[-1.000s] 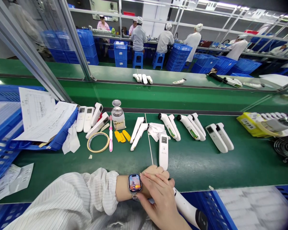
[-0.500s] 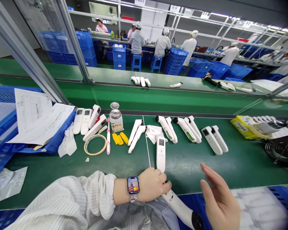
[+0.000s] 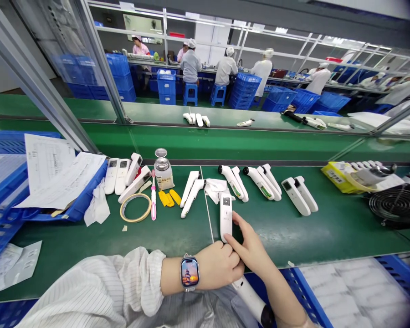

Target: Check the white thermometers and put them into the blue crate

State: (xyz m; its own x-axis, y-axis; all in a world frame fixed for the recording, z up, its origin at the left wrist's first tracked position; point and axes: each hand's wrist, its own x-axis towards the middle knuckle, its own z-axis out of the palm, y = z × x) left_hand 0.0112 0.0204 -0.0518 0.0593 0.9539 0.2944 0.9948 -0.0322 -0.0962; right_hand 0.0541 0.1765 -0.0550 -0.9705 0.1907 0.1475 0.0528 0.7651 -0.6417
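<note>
So the right grip (image 3: 251, 248) just came in. Half a second ago it was spread out around 3 o'clock from the left grip (image 3: 217, 269), touching nothing. Now it's at 2 o'clock, fingers against the right side of the resting thermometer (image 3: 226, 221) and thumb over its bottom end. Can't tell if it's pinching or just touching, tbh.

That thermometer lies straight off at 12 o'clock from the left grip, screen up on the green surface (image 3: 177, 232), top end by the crumpled tissue (image 3: 216, 189). The left grip hasn't let go: it's curled around the end of the other thermometer (image 3: 251, 298), which sticks out past the near edge toward 4 o'clock.

I'd read it as attention going to a second thermometer with the first one kept in hand. The tape roll (image 3: 135, 221) at 10 o'clock is untouched.
</note>
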